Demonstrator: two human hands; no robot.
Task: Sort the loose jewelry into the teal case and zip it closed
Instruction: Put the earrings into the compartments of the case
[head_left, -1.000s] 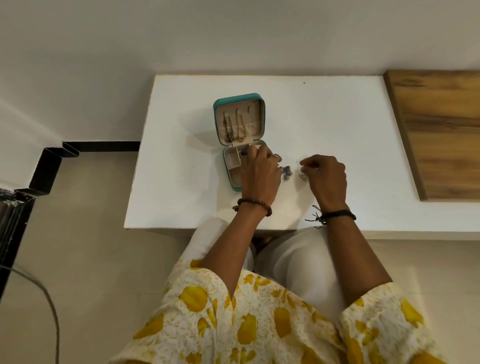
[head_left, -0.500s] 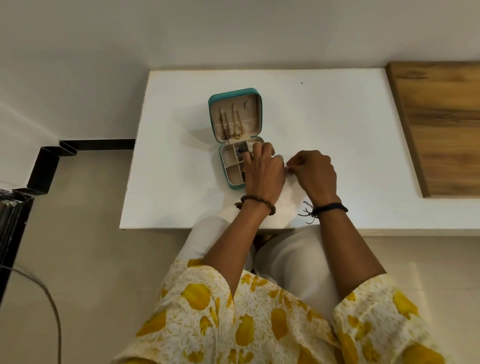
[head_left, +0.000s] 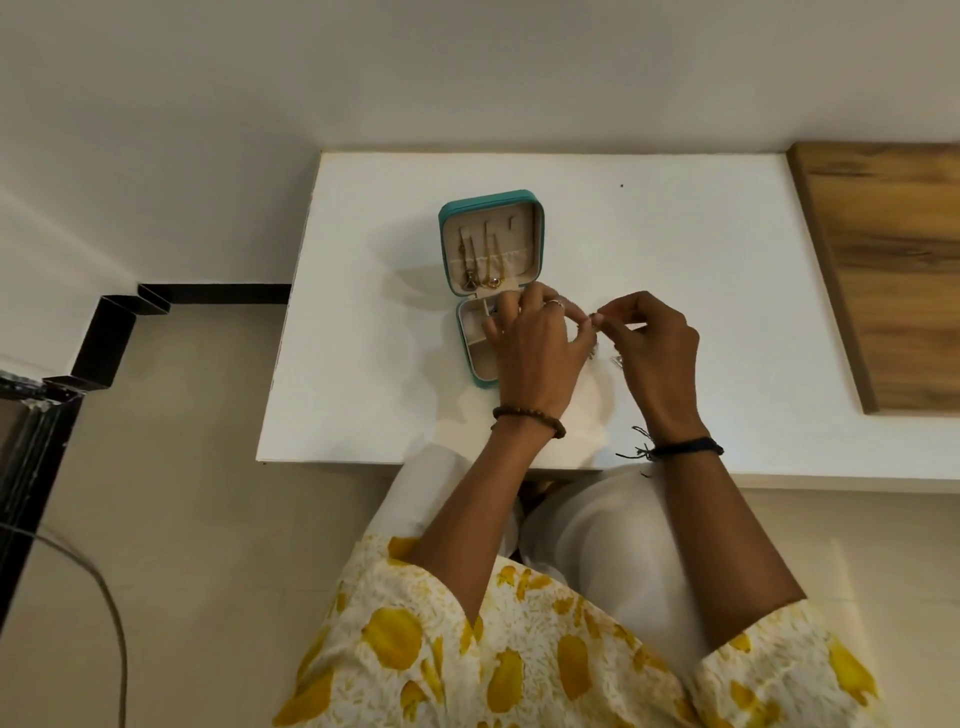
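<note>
The teal case lies open toward the left-hand side of the white table, its lid flat toward the far edge with a few gold necklaces hanging inside it, its compartmented tray nearer the person. The left hand rests over the right half of that tray, fingers loosely bent, its outermost fingertips meeting those of the right hand just to the right of the case. Between the two, a small piece of jewelry is pinched; it is too tiny to name, possibly an earring. A second small piece seems to lie on the table under the right hand, though I cannot be sure. Such pieces are likely very light, hard and slippery, easily dropped or bent, so a fingertip pinch on the sturdier body, not a thin hook or post, looks wisest. The case looks rigid and light; it is best steadied at its teal rim.
</note>
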